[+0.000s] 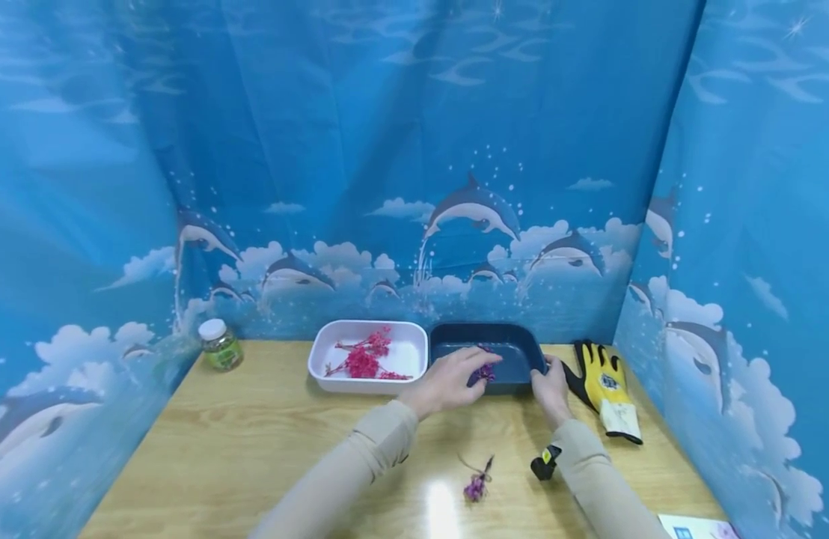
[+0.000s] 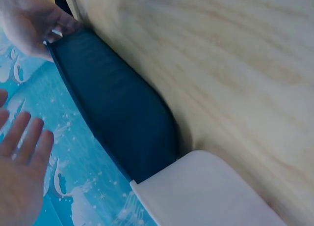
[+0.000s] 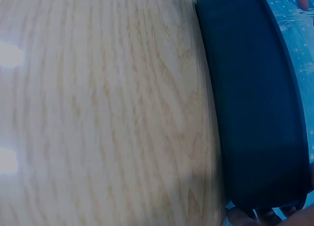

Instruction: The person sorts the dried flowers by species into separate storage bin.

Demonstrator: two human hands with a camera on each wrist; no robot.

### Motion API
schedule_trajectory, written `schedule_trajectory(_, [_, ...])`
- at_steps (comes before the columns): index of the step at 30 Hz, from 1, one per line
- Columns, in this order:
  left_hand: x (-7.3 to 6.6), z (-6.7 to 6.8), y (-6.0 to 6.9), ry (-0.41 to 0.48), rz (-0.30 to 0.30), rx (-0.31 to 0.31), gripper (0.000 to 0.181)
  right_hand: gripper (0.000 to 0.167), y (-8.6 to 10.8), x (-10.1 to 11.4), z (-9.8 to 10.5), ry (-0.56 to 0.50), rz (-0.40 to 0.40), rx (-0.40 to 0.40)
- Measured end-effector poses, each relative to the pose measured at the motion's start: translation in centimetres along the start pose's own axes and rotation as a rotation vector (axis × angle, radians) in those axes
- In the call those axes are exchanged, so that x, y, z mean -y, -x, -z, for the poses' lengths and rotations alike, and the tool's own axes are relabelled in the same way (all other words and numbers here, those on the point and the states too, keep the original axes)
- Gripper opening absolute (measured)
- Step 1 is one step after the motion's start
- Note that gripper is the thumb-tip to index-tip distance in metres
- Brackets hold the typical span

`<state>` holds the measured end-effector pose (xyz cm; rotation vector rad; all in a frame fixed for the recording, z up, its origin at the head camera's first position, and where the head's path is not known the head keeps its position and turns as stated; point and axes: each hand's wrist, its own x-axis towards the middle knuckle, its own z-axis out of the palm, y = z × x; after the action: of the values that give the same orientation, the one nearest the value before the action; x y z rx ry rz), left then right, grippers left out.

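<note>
My left hand (image 1: 448,380) reaches over the near left part of a dark blue tray (image 1: 515,359). Its fingers look straight and spread in the left wrist view, with nothing held between them. Beneath the fingertips lies a small bunch of purple dried flowers (image 1: 485,372) in the tray, partly covered by the hand. At the tray's right end my right hand (image 1: 551,385) grips the rim; its fingers (image 3: 265,215) show at that end in the right wrist view. Another purple dried flower sprig (image 1: 476,488) lies on the table in front.
A white tray (image 1: 404,348) with pink dried flowers (image 1: 363,363) adjoins the dark one on the left. Farther left stands a white-lidded jar (image 1: 221,346). Yellow-and-black gloves (image 1: 606,385) lie at right. A printed card (image 1: 697,528) lies near the front right corner. Dolphin-print curtains surround the wooden table (image 1: 253,442).
</note>
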<state>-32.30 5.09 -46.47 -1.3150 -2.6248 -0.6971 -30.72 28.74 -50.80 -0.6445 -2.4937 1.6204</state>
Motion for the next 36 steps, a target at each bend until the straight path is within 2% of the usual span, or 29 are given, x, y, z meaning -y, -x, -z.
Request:
schedule_trajectory(3, [0.0, -0.6, 0.7, 0.038, -0.085, 0.067, 0.049, 0.058, 0.0, -0.2, -0.1, 0.002, -0.006, 0.005])
schedule_trajectory(7, [0.1, -1.5, 1.6, 0.111, -0.145, 0.132, 0.046, 0.058, 0.1, -0.4, -0.1, 0.001, -0.011, 0.011])
schedule_trajectory(15, [-0.3, -3.0, 3.6, 0.175, -0.2, 0.239, 0.048, 0.058, 0.4, -0.5, -0.3, -0.01, 0.004, 0.021])
schedule_trajectory(19, [-0.8, -3.3, 4.3, 0.202, -0.217, 0.328, 0.06, 0.057, 0.5, -0.5, -0.3, -0.02, 0.015, 0.017])
schedule_trajectory(22, [-1.4, -3.4, 4.7, 0.213, -0.25, 0.401, 0.068, 0.057, 0.4, -0.4, -0.3, -0.024, 0.019, 0.014])
schedule_trajectory(28, [-2.2, -3.6, 5.0, 0.224, -0.299, 0.532, 0.06, 0.057, 0.2, -0.4, -0.1, -0.024, 0.019, 0.021])
schedule_trajectory(32, [-2.5, -3.7, 5.2, 0.222, -0.312, 0.578, 0.054, 0.058, 0.2, -0.4, -0.1, -0.022, 0.012, 0.032])
schedule_trajectory(36, [-2.6, -3.8, 5.3, 0.185, -0.348, 0.571, 0.046, 0.058, 0.1, -0.3, -0.1, -0.032, 0.011, 0.034])
